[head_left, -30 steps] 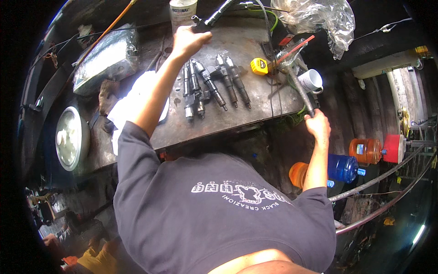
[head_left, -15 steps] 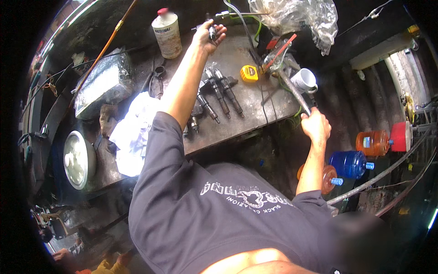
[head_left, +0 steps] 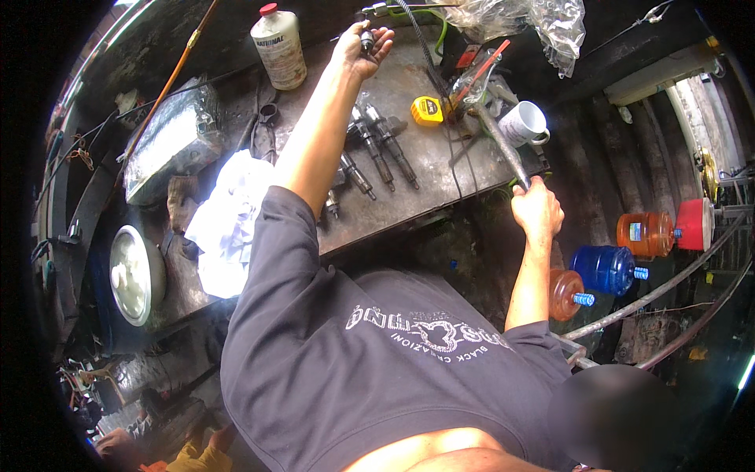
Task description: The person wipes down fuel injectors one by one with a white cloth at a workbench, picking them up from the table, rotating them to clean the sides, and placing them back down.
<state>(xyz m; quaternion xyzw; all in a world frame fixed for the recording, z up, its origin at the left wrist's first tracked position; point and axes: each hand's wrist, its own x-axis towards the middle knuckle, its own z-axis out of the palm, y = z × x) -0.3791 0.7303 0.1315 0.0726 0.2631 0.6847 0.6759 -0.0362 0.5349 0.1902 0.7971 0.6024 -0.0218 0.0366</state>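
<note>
- The left hand [head_left: 362, 49] reaches over the far side of the bench [head_left: 436, 165], fingers loosely curled around a small dark fitting [head_left: 366, 39], partly covered by the fingers.
- The fitting looks like metal: probably stiff, fairly light at that size, perhaps slick if oily. Its middle seems the surest place for a grip, between thumb and fingers.
- The right hand [head_left: 539, 208] is wrapped around the near end of a bar [head_left: 503, 149], which slants away over the bench's right end.
- The bar appears rigid and heavy; its near end, where the fist sits, suits a full-palm hold.
- Injectors [head_left: 370, 145] lie on the bench beside the left forearm, some partly hidden by it. They look dense and hard, perhaps greasy; the thick body should hold better than the thin tip.
- A pale bottle [head_left: 279, 51] with a red cap stands near the left hand; its contents do not show.
- A white mug [head_left: 523, 124] sits just beside the bar; whether it holds anything is unclear.
- A lidded pot [head_left: 132, 275] at far left hides its contents.
- Beyond the right forearm are a blue jug [head_left: 602, 269] and an orange jug [head_left: 645, 234], their fill unreadable.
</note>
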